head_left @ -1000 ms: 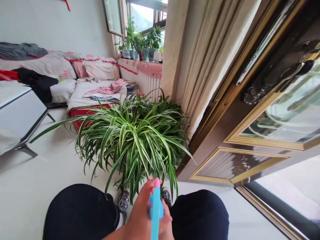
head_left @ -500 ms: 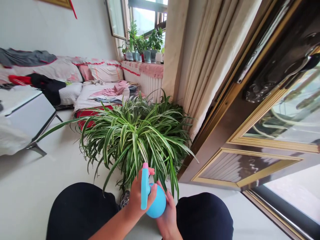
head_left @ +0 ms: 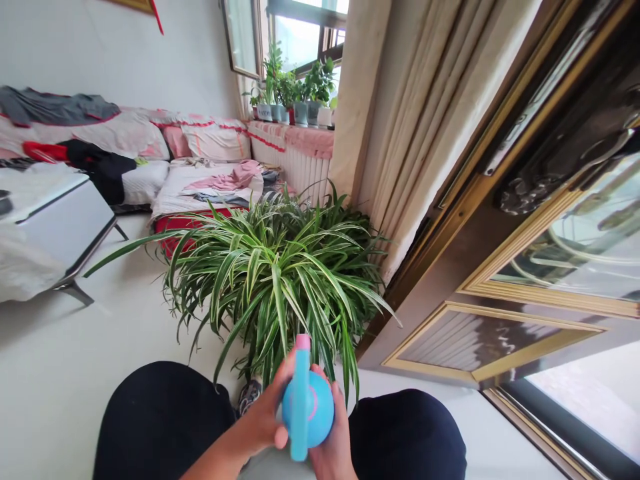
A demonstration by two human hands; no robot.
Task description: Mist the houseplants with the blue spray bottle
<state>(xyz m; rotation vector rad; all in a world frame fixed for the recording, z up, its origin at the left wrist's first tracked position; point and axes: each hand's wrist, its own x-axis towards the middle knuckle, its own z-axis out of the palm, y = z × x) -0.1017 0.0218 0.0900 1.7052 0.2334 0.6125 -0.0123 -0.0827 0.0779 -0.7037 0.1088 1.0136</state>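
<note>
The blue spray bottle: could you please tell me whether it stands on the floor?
No, the left hand and right hand hold the spray bottle off the floor.

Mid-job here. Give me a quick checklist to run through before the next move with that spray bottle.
1. Left hand gripping the blue spray bottle: ok.
2. Right hand supporting the bottle's round body: ok.
3. Liquid level in the bottle: cannot tell, the body looks opaque.
4. Nozzle direction: cannot tell from this view.
5. Spider plant within reach: ok, its leaf tips hang close behind the bottle.
6. Beige curtain clear of any spray: not ok, it hangs right beside the plant.
</note>
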